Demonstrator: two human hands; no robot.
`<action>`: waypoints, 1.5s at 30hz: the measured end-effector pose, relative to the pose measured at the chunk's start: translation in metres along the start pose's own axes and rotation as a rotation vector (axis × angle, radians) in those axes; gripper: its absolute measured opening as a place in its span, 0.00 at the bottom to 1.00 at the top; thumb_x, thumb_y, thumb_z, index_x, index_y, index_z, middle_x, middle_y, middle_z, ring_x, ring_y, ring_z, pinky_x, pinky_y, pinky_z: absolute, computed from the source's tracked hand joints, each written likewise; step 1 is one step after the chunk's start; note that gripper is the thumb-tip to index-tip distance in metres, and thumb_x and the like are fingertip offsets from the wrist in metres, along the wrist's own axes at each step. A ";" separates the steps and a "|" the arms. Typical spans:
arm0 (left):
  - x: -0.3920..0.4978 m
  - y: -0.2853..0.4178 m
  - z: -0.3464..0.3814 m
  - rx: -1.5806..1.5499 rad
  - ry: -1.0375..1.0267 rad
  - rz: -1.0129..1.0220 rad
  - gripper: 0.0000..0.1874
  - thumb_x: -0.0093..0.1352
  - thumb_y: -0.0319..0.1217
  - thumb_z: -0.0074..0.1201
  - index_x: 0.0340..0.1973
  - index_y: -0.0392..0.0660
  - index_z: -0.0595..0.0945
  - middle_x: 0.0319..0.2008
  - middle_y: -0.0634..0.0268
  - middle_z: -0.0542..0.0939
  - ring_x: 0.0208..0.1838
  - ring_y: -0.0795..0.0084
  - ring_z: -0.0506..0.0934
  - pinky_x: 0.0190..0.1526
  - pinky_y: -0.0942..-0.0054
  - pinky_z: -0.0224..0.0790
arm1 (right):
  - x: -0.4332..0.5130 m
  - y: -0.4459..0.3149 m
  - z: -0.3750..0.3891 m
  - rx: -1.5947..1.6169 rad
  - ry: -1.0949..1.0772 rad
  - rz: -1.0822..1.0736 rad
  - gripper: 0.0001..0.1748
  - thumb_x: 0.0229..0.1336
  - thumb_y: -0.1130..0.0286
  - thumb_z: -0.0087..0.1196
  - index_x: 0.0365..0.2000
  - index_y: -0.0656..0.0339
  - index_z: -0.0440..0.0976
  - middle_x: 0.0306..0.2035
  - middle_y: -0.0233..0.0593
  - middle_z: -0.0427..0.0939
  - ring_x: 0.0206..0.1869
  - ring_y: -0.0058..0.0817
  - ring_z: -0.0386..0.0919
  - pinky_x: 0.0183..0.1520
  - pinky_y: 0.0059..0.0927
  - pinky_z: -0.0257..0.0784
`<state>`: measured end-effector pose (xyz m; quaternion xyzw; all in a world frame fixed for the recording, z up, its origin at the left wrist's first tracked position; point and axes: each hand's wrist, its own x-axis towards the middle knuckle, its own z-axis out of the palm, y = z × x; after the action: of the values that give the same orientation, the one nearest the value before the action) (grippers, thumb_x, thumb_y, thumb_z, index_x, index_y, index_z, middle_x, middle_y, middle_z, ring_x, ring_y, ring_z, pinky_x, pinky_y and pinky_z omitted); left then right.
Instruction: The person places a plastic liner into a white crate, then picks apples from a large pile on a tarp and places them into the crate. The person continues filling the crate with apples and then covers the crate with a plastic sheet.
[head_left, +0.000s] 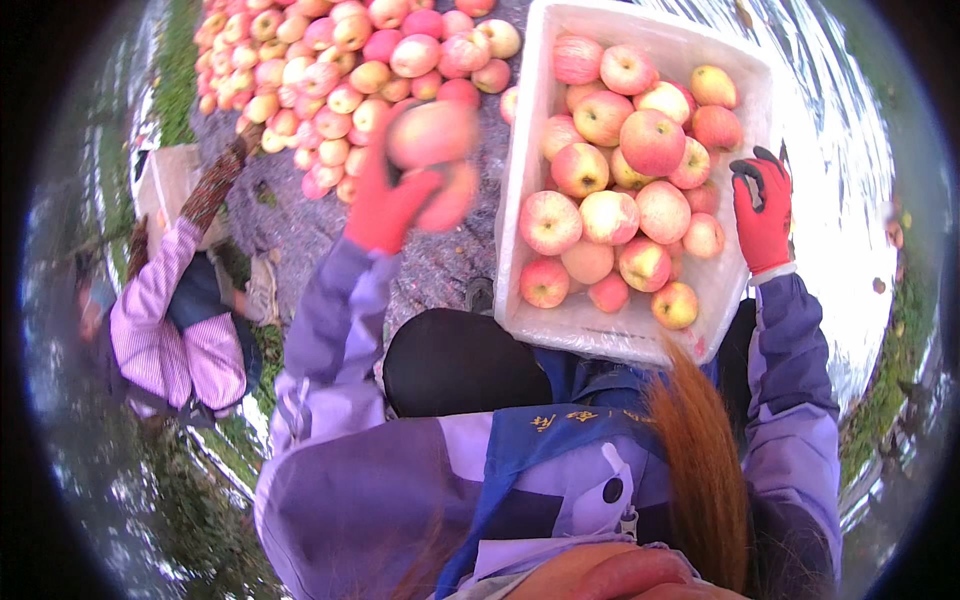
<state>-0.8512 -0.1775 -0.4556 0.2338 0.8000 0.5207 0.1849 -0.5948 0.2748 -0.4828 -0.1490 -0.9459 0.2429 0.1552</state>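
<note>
My left hand (386, 199), in a red glove with dark fingertips, grips two red-and-yellow apples (433, 135), blurred, between the apple heap and the crate. A white foam crate (512, 225) lined with clear plastic rests by my knees, holding many loose apples (652, 142). At its right rim is my right hand (763, 206), gloved the same way. Its fingers are bent and apart, with nothing in them; whether they touch the rim is hard to tell. To the upper left spreads a large heap of apples (330, 82).
A co-worker (180, 345) in a striped top crouches at the left, one hand reaching the heap's edge. Beside them stands a pale container (169, 187). A grey-purple ground cloth (450, 262) lies under the heap. Shiny silver sheeting (832, 187) covers the ground on the right.
</note>
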 end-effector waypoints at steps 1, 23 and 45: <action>0.019 0.032 0.038 -0.148 -0.077 -0.002 0.44 0.67 0.25 0.65 0.78 0.39 0.64 0.72 0.53 0.73 0.72 0.57 0.76 0.74 0.56 0.68 | 0.000 0.002 0.000 0.015 0.014 -0.013 0.12 0.65 0.75 0.62 0.48 0.59 0.83 0.54 0.46 0.83 0.66 0.52 0.75 0.69 0.51 0.69; 0.127 -0.109 0.061 -0.314 0.098 0.035 0.19 0.72 0.36 0.56 0.57 0.50 0.84 0.52 0.58 0.81 0.54 0.56 0.80 0.51 0.57 0.73 | 0.007 -0.015 0.002 -0.163 -0.195 0.082 0.12 0.71 0.75 0.54 0.50 0.67 0.81 0.57 0.49 0.79 0.72 0.51 0.68 0.74 0.52 0.62; 0.127 -0.184 0.114 0.502 -0.018 0.101 0.28 0.68 0.32 0.64 0.64 0.42 0.78 0.60 0.52 0.80 0.62 0.57 0.79 0.60 0.56 0.74 | 0.003 -0.004 0.004 -0.028 0.027 0.017 0.10 0.64 0.75 0.62 0.46 0.60 0.84 0.53 0.48 0.82 0.66 0.51 0.75 0.69 0.49 0.70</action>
<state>-0.9278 -0.0841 -0.6759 0.3167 0.8899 0.3121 0.1019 -0.6002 0.2710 -0.4839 -0.1626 -0.9458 0.2288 0.1636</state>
